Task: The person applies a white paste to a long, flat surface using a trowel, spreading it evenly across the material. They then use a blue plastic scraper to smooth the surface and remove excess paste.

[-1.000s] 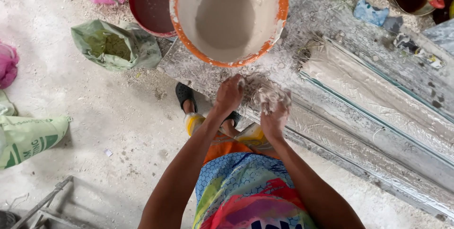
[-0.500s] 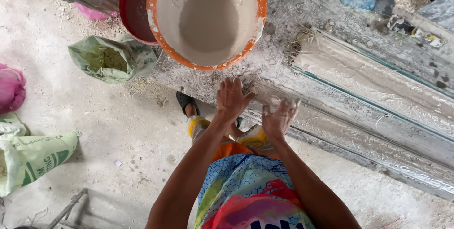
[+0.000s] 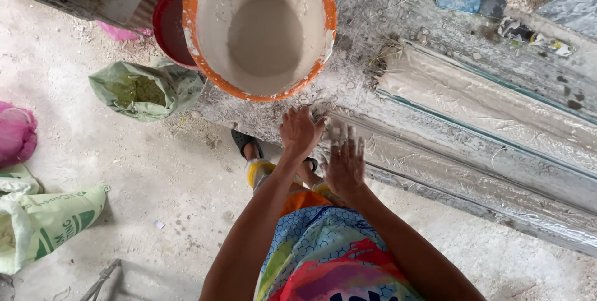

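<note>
A dusty floor [image 3: 124,170] and a long desk [image 3: 385,21] white with plaster.

2 bare hands hover by the desk's near edge, holding nothing: left hand [image 3: 300,132] and right hand [image 3: 344,163], fingers [image 3: 341,134] spread apart and caked white. The orange bucket [image 3: 261,27] of plaster sits just above them, hanging over the edge; I think a bump could tip it. The long molds [image 3: 472,108] crowd the right. There is open room on the floor to the left.
</note>
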